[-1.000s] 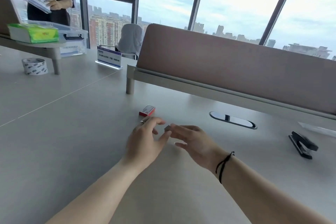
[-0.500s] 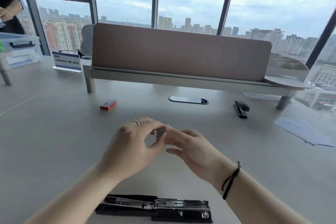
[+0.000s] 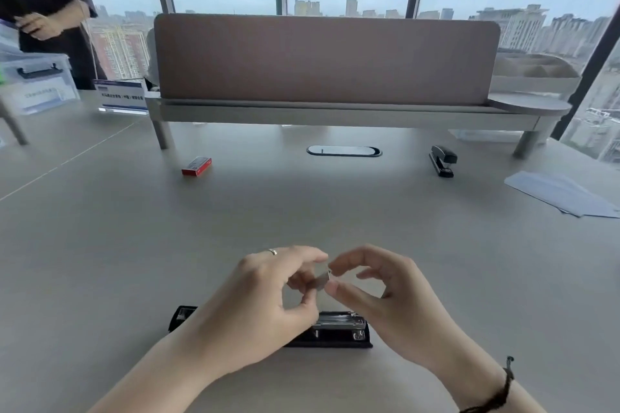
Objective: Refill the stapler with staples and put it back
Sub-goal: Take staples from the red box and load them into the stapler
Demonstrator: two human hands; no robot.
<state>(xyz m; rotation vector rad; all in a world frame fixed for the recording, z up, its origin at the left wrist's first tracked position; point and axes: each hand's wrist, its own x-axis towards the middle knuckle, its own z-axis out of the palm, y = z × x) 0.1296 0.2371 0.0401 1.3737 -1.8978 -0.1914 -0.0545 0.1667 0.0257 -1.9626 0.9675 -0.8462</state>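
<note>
A black stapler (image 3: 339, 332) lies flat and opened out on the grey desk near me, its metal staple channel facing up; my left wrist covers its middle. Just above it, my left hand (image 3: 265, 298) and my right hand (image 3: 379, 285) meet fingertip to fingertip, both pinching a small grey strip of staples (image 3: 322, 279). A red staple box (image 3: 197, 166) rests on the desk farther back on the left.
A second black stapler (image 3: 443, 159), closed, stands at the back right beside a cable slot (image 3: 344, 150). Loose paper sheets (image 3: 563, 194) lie at the right. A raised shelf with a brown divider (image 3: 325, 59) spans the back. A person (image 3: 43, 7) stands at the far left.
The view has tilted down and turned right, bringing the opened stapler into sight under my hands. Both hands have drawn nearer to me, still holding the staple strip between them.
</note>
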